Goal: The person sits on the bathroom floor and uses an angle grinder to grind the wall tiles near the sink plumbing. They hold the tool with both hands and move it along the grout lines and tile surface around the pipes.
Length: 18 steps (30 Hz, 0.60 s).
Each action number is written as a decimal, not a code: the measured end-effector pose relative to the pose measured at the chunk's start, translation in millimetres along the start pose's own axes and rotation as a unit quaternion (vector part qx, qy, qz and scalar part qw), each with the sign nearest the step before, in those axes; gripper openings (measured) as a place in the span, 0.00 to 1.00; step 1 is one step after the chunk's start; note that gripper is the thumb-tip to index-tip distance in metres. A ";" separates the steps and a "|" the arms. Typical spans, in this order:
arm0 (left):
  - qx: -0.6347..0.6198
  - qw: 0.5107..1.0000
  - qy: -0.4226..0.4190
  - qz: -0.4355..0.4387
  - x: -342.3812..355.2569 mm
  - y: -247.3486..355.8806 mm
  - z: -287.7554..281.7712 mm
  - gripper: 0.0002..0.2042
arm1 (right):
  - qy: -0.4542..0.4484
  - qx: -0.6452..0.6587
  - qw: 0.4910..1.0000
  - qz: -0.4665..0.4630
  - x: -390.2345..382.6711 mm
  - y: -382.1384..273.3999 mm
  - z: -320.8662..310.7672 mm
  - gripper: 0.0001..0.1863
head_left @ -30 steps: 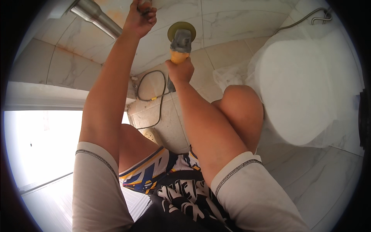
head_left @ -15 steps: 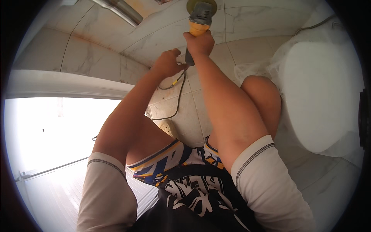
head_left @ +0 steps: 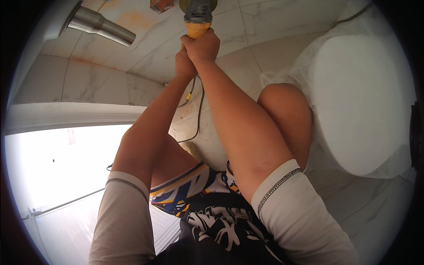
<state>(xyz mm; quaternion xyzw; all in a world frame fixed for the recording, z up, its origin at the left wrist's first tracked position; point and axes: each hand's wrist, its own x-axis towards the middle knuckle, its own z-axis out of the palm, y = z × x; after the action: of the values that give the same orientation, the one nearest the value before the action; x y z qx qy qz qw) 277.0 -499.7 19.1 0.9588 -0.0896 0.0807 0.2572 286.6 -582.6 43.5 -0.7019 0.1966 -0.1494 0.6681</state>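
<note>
A worker's right hand (head_left: 203, 46) and left hand (head_left: 184, 65), pressed together, clasp a yellow-and-grey angle grinder (head_left: 198, 20) at twelve o'clock.

Head-worn fisheye camera, left one of side-by-side pair, picture upright. Looks steeply down and forward, over wearer's black shirt (head_left: 221, 243) at lower edge, along forearms (head_left: 240, 117) to left hand (head_left: 184, 64) and right hand (head_left: 204, 47) near top edge. Sleeves (head_left: 300, 212) close to lens, tiled wall (head_left: 282, 22) farther off.
</note>
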 end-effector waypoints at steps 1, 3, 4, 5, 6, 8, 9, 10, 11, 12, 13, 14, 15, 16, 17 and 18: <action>-0.021 1.000 -0.008 -0.008 0.6 -1.1 1.1 0.28 | 0.005 -0.002 1.000 -0.005 0.0 -0.3 0.6 0.29; -0.027 0.998 -0.023 -0.049 1.8 -4.6 3.6 0.27 | 0.011 -0.002 1.000 -0.012 -0.3 0.4 0.8 0.29; -0.042 0.998 -0.012 -0.051 2.8 -6.8 5.2 0.29 | 0.011 0.000 1.000 -0.013 -0.1 0.5 1.6 0.29; -0.050 0.997 -0.005 -0.055 3.6 -8.8 6.6 0.30 | 0.011 0.001 1.000 -0.010 -0.4 0.3 2.0 0.29; -0.046 0.997 -0.006 -0.066 5.1 -10.8 8.3 0.32 | 0.011 0.001 1.000 -0.017 -0.6 0.1 2.5 0.29; -0.065 0.994 -0.007 -0.087 8.6 -14.9 10.0 0.32 | 0.009 -0.004 1.000 -0.020 -0.9 -1.0 3.9 0.29; -0.056 0.993 -0.010 -0.100 10.0 -17.1 10.8 0.32 | 0.012 0.005 1.000 -0.028 -0.9 -1.4 4.6 0.29; -0.065 0.993 -0.013 -0.100 11.8 -18.5 10.8 0.31 | 0.014 0.009 0.999 -0.029 -0.7 -2.4 5.1 0.29; -0.061 0.993 -0.015 -0.099 12.9 -20.0 11.2 0.31 | 0.014 0.008 1.000 -0.021 -1.0 -2.4 5.4 0.29; -0.046 0.993 -0.021 -0.102 13.7 -20.7 11.3 0.30 | 0.014 0.020 0.999 -0.028 -1.0 -2.6 5.6 0.29; -0.093 0.990 -0.015 -0.102 14.3 -21.1 11.4 0.30 | 0.013 0.027 0.999 -0.027 -1.0 -2.8 6.0 0.29; -0.128 0.986 -0.013 -0.106 14.5 -21.0 11.0 0.30 | 0.012 0.034 0.999 -0.025 -1.1 -2.7 6.4 0.29; -0.156 0.979 -0.017 -0.128 13.9 -20.4 11.1 0.29 | 0.011 0.031 0.999 -0.027 -1.3 -2.3 6.6 0.29; -0.161 0.980 -0.009 -0.115 13.4 -19.5 10.7 0.29 | 0.011 0.028 0.999 -0.028 -1.1 -2.4 7.3 0.29; -0.159 0.980 -0.008 -0.119 12.2 -18.4 10.5 0.29 | 0.011 0.024 0.999 -0.023 -1.5 -1.4 7.4 0.29; -0.150 0.979 -0.012 -0.137 11.4 -17.3 9.9 0.29 | 0.013 0.025 0.999 -0.032 -1.6 -1.0 7.9 0.29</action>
<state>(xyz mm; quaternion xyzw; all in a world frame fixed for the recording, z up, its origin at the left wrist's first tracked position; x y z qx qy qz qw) 292.9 -491.5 4.6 0.9134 0.0284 0.0189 0.4056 288.9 -574.9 44.1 -0.6889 0.1782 -0.1848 0.6779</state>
